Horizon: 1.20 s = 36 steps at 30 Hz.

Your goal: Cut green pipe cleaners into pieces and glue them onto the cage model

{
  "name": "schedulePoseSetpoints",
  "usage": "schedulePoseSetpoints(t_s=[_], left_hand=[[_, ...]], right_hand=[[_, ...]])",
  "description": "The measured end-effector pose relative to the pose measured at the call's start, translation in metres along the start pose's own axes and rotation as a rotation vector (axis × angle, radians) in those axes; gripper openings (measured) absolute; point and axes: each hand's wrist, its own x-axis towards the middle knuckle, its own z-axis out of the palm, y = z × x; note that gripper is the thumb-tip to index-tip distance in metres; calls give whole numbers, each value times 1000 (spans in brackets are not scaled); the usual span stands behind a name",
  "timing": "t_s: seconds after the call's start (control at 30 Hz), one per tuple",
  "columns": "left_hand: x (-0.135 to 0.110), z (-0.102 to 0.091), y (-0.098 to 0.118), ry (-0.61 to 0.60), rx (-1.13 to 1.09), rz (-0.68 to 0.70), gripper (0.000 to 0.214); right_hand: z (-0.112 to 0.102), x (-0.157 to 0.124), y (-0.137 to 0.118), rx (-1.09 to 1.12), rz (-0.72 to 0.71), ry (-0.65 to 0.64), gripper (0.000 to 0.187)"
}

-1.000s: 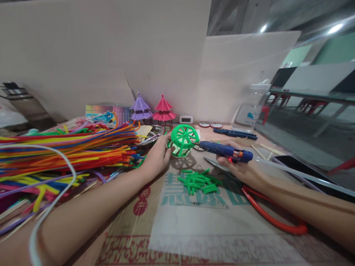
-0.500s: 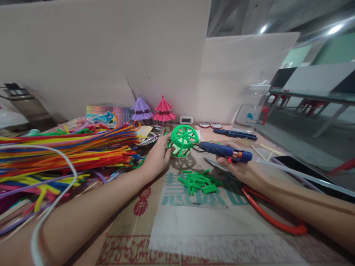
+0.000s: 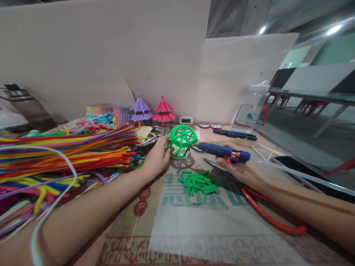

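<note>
My left hand (image 3: pixel 158 156) grips a small green pavilion frame (image 3: pixel 183 136) by its left side; its round top has spokes like a wheel, on thin brown posts. A blue hot glue gun (image 3: pixel 222 152) lies in my right hand (image 3: pixel 235 166), its nozzle pointing left at the frame's right edge. From the gun's back a clear glue stick (image 3: pixel 299 175) trails to the right, and a red light glows near the grip. Short green pipe cleaner pieces (image 3: pixel 197 181) lie in a pile below the frame. Red-handled scissors (image 3: pixel 266 214) rest under my right forearm.
Bundles of coloured pipe cleaners (image 3: pixel 69 155) fill the left. Behind stand a purple pavilion (image 3: pixel 140 108) and a pink pavilion (image 3: pixel 163 109), with a small digital clock (image 3: pixel 185 120). Blue pliers (image 3: pixel 235 134), a water bottle (image 3: pixel 248 107) and a dark phone (image 3: pixel 305 173) are on the right.
The green frame has shifted slightly left and its top has tilted a little. The glue gun has moved slightly left with it. Both hands keep their hold.
</note>
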Motion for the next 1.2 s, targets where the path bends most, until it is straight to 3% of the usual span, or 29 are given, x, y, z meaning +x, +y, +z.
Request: schedulePoseSetpoints(t_s=[0.5,0.67,0.8,1.2], left_hand=[[1,0,1,-14,-66,-45,47],[1,0,4,-42,-163,-140,46],[1,0,4,-51,-170,-130,46],[0,1,5,-31,-82,-72,49]], right_hand=[[3,1,9,-36,29,-48,24],[-1,4,13,32,67,-56,46],[-2,7,18,86,133,-76,53],[-3,2,0,-23,-48,5,42]])
